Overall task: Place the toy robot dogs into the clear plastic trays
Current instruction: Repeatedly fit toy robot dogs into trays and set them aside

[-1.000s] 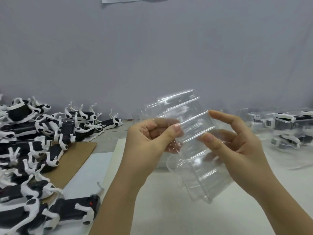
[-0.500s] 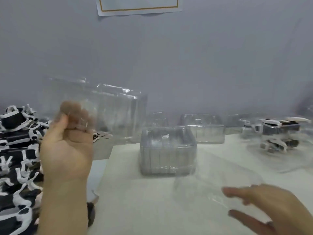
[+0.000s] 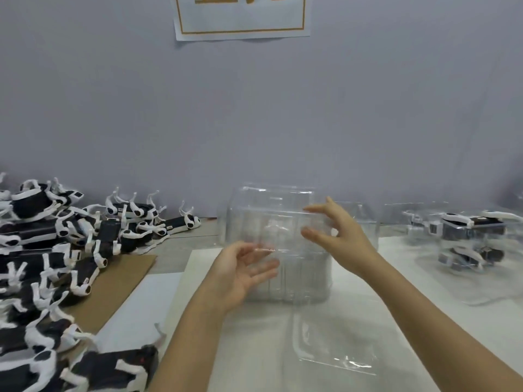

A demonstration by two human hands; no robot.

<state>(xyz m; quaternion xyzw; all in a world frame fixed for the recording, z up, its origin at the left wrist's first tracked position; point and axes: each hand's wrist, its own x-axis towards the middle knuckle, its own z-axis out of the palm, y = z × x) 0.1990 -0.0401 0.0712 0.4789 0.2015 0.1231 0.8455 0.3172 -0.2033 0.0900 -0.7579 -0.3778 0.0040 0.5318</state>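
Note:
A stack of clear plastic trays (image 3: 300, 281) stands on the white sheet in the middle, and one clear tray (image 3: 268, 202) sits on top of it. My left hand (image 3: 243, 273) is at the stack's front left, palm toward it, fingers spread and touching the plastic. My right hand (image 3: 342, 230) is at the upper right side of the top tray with thumb and fingers apart; neither hand curls round anything. Another clear tray (image 3: 334, 346) lies flat on the sheet in front. Many black-and-white toy robot dogs (image 3: 70, 250) are piled at the left.
Trays with packed dogs (image 3: 469, 236) stand at the right, with more clear trays (image 3: 365, 219) behind the stack. Brown cardboard (image 3: 124, 281) lies under the dog pile. A grey wall with a paper sign (image 3: 240, 21) closes the back.
My left hand has come from the upper left, where it held a tray, to the middle stack. My right hand has risen from low right to the stack's top.

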